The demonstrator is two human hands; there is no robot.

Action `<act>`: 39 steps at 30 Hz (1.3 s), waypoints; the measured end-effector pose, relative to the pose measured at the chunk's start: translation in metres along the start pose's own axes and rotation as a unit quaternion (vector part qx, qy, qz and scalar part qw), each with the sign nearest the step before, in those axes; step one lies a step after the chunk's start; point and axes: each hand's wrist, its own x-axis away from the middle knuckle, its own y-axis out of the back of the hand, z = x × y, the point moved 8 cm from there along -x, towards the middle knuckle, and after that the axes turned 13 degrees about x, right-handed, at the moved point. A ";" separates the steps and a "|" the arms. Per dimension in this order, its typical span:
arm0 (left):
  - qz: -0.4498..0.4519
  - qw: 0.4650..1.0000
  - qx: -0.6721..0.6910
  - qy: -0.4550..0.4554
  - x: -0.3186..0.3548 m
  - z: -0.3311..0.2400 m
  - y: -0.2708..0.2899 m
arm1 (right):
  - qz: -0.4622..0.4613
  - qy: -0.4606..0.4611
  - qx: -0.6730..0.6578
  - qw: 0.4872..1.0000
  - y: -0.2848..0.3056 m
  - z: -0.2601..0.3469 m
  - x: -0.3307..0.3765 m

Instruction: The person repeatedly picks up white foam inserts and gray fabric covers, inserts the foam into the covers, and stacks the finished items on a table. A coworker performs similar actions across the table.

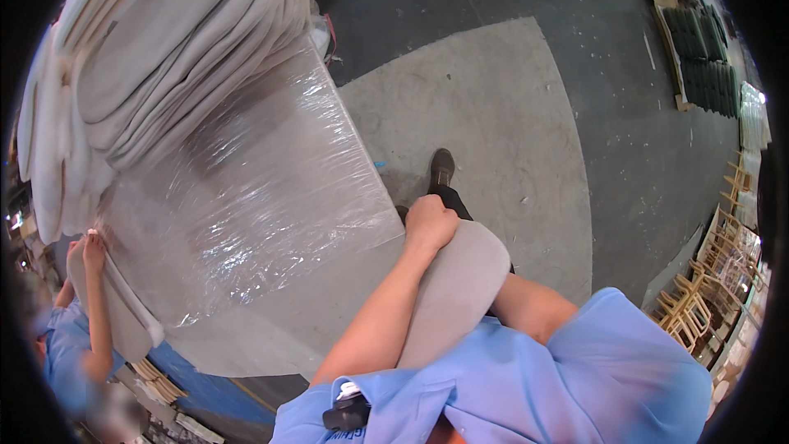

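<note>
A grey fabric-covered pad [464,279] with rounded corners leans against my body. My left hand [433,220] is closed with its fingers curled over the pad's far edge, and the left forearm lies across the pad. My right forearm [534,306] passes behind the pad, which hides the right hand and its fingers. Just left of my left hand is the corner of a table [271,189] covered with a grey sheet and clear plastic film. A large pile of similar grey pads [197,41] rests on its far left part.
At the left, a co-worker in a blue shirt [70,353] holds another grey pad [123,304]. Dark green stacked pieces [699,57] stand on a pallet at the far right. Wooden frames [699,296] are piled at the right. A pale mat [493,115] covers the dark floor [608,115].
</note>
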 end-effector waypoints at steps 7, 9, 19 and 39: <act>0.018 0.999 -0.026 -0.014 0.003 -0.012 -0.009 | 0.017 0.028 -0.045 0.998 -0.008 -0.003 0.022; 0.049 0.997 -0.059 -0.030 0.007 -0.041 -0.027 | 0.025 0.043 -0.068 0.996 0.002 0.005 0.029; 0.168 0.979 0.048 0.108 -0.008 -0.047 -0.059 | 0.070 0.042 -0.152 0.985 0.012 0.038 0.030; 0.124 0.992 -0.013 -0.001 -0.013 -0.030 -0.047 | -0.008 0.012 -0.060 0.998 0.033 0.023 -0.011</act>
